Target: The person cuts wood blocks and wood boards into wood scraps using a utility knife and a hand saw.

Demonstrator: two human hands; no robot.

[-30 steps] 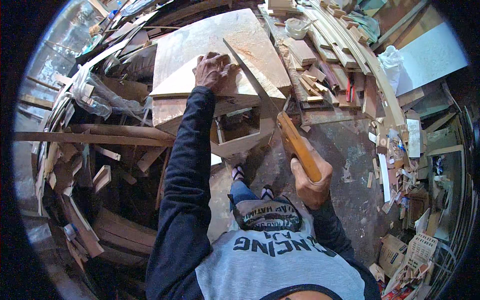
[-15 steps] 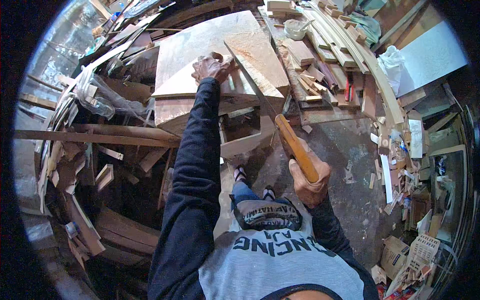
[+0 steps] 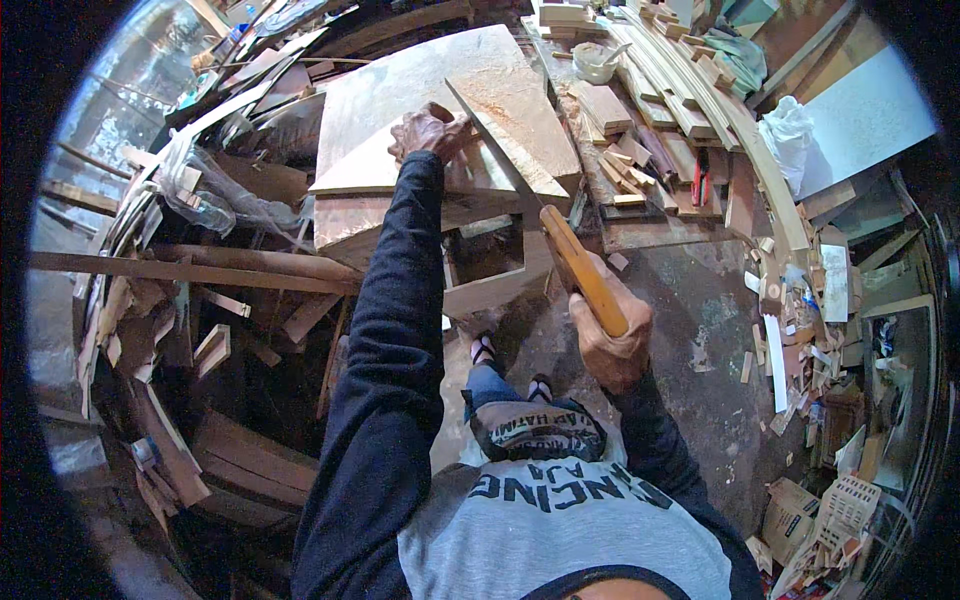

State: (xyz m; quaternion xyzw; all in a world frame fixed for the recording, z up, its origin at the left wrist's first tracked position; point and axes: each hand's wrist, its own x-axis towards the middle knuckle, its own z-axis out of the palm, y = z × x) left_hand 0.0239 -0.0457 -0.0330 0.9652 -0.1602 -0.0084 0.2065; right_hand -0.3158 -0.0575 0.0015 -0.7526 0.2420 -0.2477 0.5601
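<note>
My right hand [image 3: 612, 335] is closed around the yellow-brown wooden handle [image 3: 578, 268] of a handsaw. Its long dark blade [image 3: 492, 138] slants up and left across a pale wooden board [image 3: 375, 160], which lies on a larger wooden panel [image 3: 420, 75]. Close to the left side of the blade, my left hand [image 3: 428, 133] bears down on the board with fingers bent. Its fingertips are partly hidden. Sawdust [image 3: 492, 103] is scattered on the wood right of the blade.
Right of the panel, a bench holds stacked wood offcuts [image 3: 600, 105], long strips [image 3: 668, 85] and a red-handled tool [image 3: 701, 178]. A wooden rail [image 3: 190, 272] crosses on the left, above heaped boards. Scraps [image 3: 790, 330] litter the floor at right.
The saw and my right hand have shifted slightly up and left, with the handle now nearer the board's edge. My left hand stays in place on the board.
</note>
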